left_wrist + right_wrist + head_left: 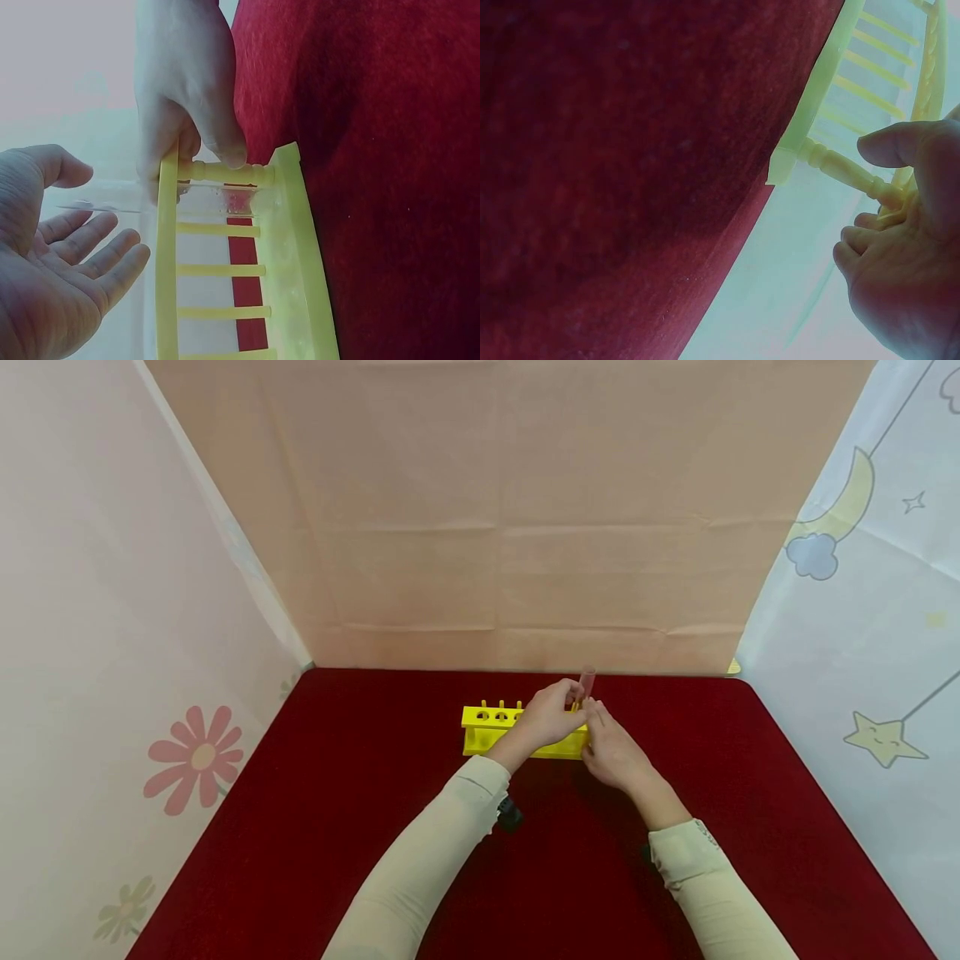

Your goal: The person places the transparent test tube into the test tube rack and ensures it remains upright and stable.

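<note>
A yellow test tube rack (491, 723) stands upright near the far side of the table. At its right end a clear test tube (587, 680) sits in the rack, its upper part rising above the top plate. My left hand (551, 714) is beside the tube's top; in the left wrist view its thumb and loosely bent fingers (112, 255) are spread around the tube, with a gap showing. My right hand (617, 752) holds the rack's right end, its thumb (892, 145) by the turned end post (840, 166) and its other fingers partly hidden behind the top plate.
Several round holes and upright pegs show along the rack's left part. The table (360, 827) has a dark red cover. A tan sheet (495, 518) hangs behind it, and patterned sheets rise at both sides. A small black device (510, 814) shows at the left wrist.
</note>
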`<control>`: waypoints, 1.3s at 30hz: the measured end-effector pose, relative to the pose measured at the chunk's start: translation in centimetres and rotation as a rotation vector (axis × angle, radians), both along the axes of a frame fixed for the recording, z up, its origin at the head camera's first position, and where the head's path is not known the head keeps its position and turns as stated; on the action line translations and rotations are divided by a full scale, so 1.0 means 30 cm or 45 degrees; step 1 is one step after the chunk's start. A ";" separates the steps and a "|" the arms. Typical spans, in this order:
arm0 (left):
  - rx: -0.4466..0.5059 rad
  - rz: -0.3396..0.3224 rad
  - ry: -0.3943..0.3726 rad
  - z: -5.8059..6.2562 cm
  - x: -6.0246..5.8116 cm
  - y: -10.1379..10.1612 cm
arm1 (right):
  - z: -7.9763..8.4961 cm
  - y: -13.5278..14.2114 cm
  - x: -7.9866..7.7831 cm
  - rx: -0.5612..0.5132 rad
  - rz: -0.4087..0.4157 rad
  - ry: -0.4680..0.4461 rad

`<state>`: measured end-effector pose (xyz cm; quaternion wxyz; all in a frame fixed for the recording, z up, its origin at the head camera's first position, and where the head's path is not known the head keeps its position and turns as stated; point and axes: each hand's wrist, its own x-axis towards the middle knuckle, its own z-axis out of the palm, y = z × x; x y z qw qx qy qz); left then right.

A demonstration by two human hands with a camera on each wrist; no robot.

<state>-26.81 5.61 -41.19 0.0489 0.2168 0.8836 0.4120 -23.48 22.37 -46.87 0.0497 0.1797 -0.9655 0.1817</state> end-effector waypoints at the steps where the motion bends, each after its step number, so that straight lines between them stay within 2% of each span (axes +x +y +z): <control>1: -0.006 0.001 0.005 0.001 0.000 -0.001 | 0.001 0.000 0.000 0.000 -0.001 0.001; 26: -0.032 -0.011 0.020 0.013 -0.002 -0.060 | -0.001 0.002 -0.005 0.010 0.022 0.075; 39: -0.071 -0.020 0.043 0.013 0.000 -0.088 | 0.004 -0.004 -0.006 0.027 -0.004 0.006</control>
